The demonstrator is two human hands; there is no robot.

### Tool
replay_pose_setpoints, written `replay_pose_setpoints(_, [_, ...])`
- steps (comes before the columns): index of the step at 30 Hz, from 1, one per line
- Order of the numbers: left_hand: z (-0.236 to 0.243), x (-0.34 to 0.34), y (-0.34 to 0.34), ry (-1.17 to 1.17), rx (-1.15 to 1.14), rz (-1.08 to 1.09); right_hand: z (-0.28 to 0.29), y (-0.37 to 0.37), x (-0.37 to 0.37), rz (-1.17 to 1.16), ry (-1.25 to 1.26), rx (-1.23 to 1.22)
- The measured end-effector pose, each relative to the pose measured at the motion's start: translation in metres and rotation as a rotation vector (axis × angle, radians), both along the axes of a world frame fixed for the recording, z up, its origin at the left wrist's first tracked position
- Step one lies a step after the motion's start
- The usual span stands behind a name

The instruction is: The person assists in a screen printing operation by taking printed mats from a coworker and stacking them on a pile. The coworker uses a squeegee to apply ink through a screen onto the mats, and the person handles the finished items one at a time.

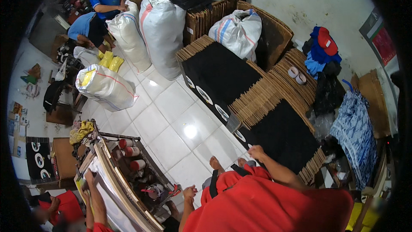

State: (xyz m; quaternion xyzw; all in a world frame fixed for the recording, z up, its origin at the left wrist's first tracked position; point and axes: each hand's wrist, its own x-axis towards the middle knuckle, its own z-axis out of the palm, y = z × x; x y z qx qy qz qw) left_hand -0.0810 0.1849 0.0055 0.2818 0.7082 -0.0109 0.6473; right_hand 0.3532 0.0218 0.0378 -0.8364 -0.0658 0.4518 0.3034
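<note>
My left hand (189,192) hangs over the tiled floor beside the printing rack, its fingers loosely bent and apart, holding nothing that I can see. My right hand (257,153) is at the front edge of the nearer black cloth panel (281,135), fingers curled in. Whether something is pinched there is too small to make out. That panel lies on a stack of thin brown boards (312,166). A second black cloth panel (219,71), with white round prints along its near edge, covers the stack beyond.
Left of me, another person's hands (91,189) rest on a framed screen (107,189). Red-and-white tins (132,151) fill the rack below. Stuffed white sacks (161,34) stand across the floor (171,103), near two people in blue (105,0). A blue patterned cloth (354,133) hangs at right.
</note>
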Motion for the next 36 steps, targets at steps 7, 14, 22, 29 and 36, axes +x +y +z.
replay_pose_setpoints(7, [0.0, 0.063, -0.092, 0.082, 0.238, -0.094, -0.014, -0.109, 0.044, 0.084, 0.088, -0.389])
replay_pose_setpoints(14, [0.029, 0.078, -0.159, 0.108, 0.205, 0.08, -0.029, -0.138, 0.087, 0.137, 0.151, -0.296])
replay_pose_setpoints(22, [0.032, 0.07, -0.156, 0.224, 0.205, 0.006, -0.015, -0.047, 0.08, 0.039, 0.139, -0.05])
replay_pose_setpoints(29, [0.019, 0.072, -0.149, 0.182, 0.243, 0.047, -0.045, -0.059, 0.074, 0.416, 0.02, -0.169])
replay_pose_setpoints(36, [0.023, 0.065, -0.166, 0.198, 0.383, -0.191, -0.037, -0.091, 0.066, 0.277, 0.215, -0.184])
